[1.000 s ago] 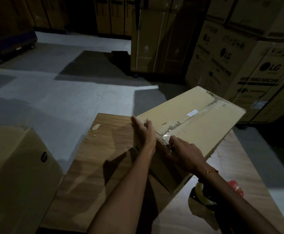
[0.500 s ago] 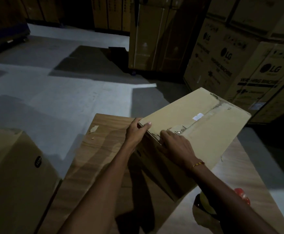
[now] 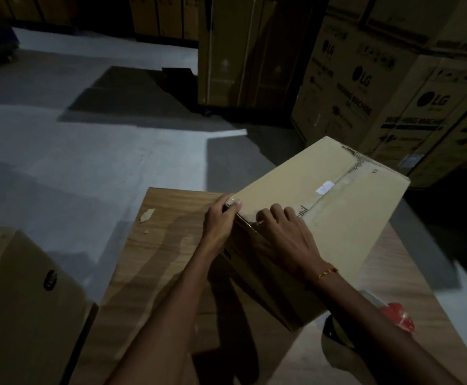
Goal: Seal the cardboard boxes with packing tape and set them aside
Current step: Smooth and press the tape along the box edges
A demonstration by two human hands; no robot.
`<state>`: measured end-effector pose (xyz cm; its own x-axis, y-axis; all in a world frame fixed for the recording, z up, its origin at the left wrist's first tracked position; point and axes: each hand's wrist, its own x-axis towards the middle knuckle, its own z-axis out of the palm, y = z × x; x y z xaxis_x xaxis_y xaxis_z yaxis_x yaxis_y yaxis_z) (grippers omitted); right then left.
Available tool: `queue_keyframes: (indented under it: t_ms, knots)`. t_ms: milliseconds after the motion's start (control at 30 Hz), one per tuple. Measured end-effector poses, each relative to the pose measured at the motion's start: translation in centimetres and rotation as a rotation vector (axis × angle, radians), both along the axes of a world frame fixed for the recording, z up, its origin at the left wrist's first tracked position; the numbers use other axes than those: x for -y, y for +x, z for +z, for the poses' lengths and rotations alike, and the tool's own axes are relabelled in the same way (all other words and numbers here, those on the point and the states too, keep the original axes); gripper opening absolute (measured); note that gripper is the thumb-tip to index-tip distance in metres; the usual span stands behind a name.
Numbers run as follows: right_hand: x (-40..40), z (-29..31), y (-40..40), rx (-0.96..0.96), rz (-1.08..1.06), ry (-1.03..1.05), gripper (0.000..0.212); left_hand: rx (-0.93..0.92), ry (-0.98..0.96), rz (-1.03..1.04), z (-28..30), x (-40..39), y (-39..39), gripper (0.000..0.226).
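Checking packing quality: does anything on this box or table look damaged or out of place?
The cardboard box has ragged, torn old tape at its far seam end. Small cardboard scraps lie on the wooden table.

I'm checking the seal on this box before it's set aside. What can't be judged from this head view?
- Tape end at the near edge of the box: covered by the right hand.
- Box's near side: in deep shadow.
- Tape dispenser: mostly behind the right forearm.
- Small white label: too small to read.
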<state>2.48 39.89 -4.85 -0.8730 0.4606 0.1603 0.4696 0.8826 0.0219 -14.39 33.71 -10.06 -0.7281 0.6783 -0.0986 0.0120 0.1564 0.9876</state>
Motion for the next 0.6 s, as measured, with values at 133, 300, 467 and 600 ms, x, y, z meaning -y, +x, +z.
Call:
queue_keyframes:
  t_ms: [133, 300, 467, 600]
  knots:
    - [-0.5, 0.4, 5.7, 0.070, -0.051, -0.114, 0.067, 0.109, 0.041, 0.004, 1.2, -1.0, 0.3, 0.030]
    - [0.1, -0.7, 9.4, 0.019, -0.003, -0.162, 0.071, 0.124, 0.053, 0.142, 1.8, -1.2, 1.9, 0.014]
    - [2.0, -0.8, 8.8, -0.024, 0.043, -0.194, 0.069, 0.022, 0.025, 0.286, 2.0, 0.5, 1.9, 0.017]
    - [4.9, -0.7, 8.3, -0.023, 0.085, -0.226, 0.069, -0.018, 0.009, 0.325, 1.3, 3.3, 1.0, 0.026]
